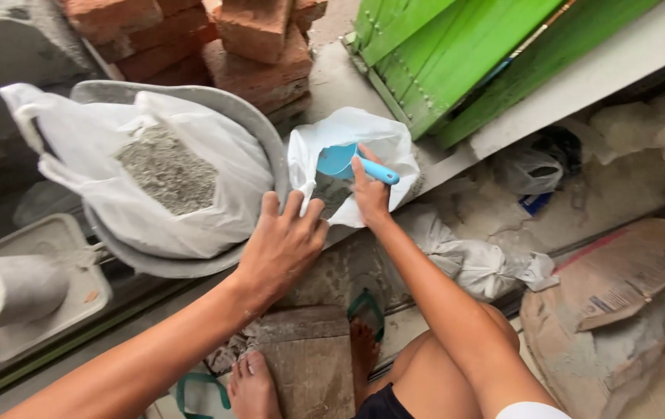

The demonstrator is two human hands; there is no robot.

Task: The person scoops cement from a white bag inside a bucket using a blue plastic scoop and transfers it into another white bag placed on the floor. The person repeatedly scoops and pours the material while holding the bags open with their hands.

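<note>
Blue plastic scoop (pixel 348 161) is gripped by its handle in the right hand (pixel 369 194), its bowl dipped into the mouth of a small white plastic bag (pixel 394 147) holding grey powder. The bag sits on a concrete ledge beside a green wooden panel (pixel 457 62). The left hand (pixel 280 247) is laid with fingers spread and holding nothing against the rim of a grey metal pan (pixel 266 132), just beside the small bag. Inside the pan a larger white bag (pixel 216 155) of grey powder is seen. Red bricks (pixel 255 39) are stacked behind. Bare feet and green sandals are visible below.
</note>
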